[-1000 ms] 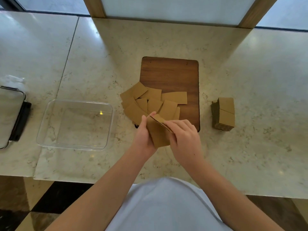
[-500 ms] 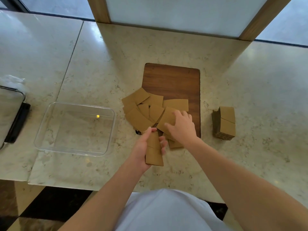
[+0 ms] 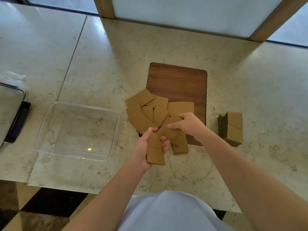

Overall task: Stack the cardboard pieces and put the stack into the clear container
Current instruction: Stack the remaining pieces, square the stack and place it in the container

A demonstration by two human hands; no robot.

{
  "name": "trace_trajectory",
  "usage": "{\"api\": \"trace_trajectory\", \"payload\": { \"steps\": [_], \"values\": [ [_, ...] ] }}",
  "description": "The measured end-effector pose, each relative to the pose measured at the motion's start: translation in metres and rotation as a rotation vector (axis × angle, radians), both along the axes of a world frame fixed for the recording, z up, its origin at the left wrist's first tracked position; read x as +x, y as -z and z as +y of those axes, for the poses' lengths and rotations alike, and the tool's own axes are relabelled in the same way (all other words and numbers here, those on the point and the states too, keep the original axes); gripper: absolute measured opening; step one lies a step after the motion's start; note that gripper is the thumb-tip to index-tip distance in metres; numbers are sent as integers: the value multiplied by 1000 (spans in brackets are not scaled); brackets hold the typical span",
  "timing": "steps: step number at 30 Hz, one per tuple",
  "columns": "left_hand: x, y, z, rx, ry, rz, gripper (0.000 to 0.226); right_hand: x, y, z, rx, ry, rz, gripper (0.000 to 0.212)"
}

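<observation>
Several loose brown cardboard pieces lie fanned over the near left corner of a dark wooden board. My left hand holds a small stack of cardboard pieces upright near the counter's front. My right hand pinches one loose cardboard piece at the board's near edge, its lower end touching the stack in my left hand. The clear container sits to the left with nothing in it. A finished cardboard stack stands on the counter to the right of the board.
The marble counter ends at a front edge close to my body. A grey tray-like object with a black part sits at the far left. A wooden-framed panel stands at the back.
My right hand left the stack, reached to the pile on the board and took hold of one piece, now drawing it toward the stack. My left hand lowered the stack slightly.
</observation>
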State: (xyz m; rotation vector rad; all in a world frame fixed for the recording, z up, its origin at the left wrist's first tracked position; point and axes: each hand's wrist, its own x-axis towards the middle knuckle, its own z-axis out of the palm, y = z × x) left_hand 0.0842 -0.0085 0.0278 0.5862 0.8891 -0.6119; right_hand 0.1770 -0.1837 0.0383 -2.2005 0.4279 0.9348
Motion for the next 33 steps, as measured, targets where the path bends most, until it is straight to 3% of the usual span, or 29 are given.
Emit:
{"api": "trace_trajectory", "payload": {
  "steps": [3, 7, 10, 12, 14, 16, 17, 19, 20, 24, 27, 30, 33],
  "values": [
    [-1, -3, -1, 36, 1, 15, 33, -26, -25, -10, -76, -115, -220, 44],
    [4, -10, -4, 33, -37, 3, 39, -85, -46, -3, -41, -196, -821, 21],
    [7, -23, -11, -22, -10, -60, 53, -119, -41, 8, -94, -380, -1063, 28],
    [5, -33, -17, -61, 31, -98, 50, -130, -40, 16, -98, -502, -929, 38],
    [1, -37, -21, -53, 78, -109, 32, -136, -46, 16, 32, -530, -680, 54],
    [-5, -31, -20, 37, 121, -112, 27, -133, -51, 14, 280, -325, -546, 50],
    [-8, -27, -18, 59, 128, -124, 26, -125, -48, 11, 310, -181, -545, 44],
    [-14, -25, -13, 7, 95, -117, 26, -99, -33, -2, 122, -8, -547, 39],
    [-18, -26, -11, -37, 68, -113, 27, -84, -24, -8, -8, -23, -519, 41],
    [-27, -23, -3, -147, 0, -125, 37, -35, 6, -16, -271, -369, -275, 79],
    [-25, -21, 2, -168, -1, -123, 39, -17, 21, -10, -413, -570, -221, 99],
    [-21, -17, 8, -152, -13, -98, 35, -9, 23, 0, -546, -642, -260, 97],
    [-17, -11, 12, -125, -16, -83, 31, -4, 23, 5, -546, -618, -283, 78]
  ]
}}
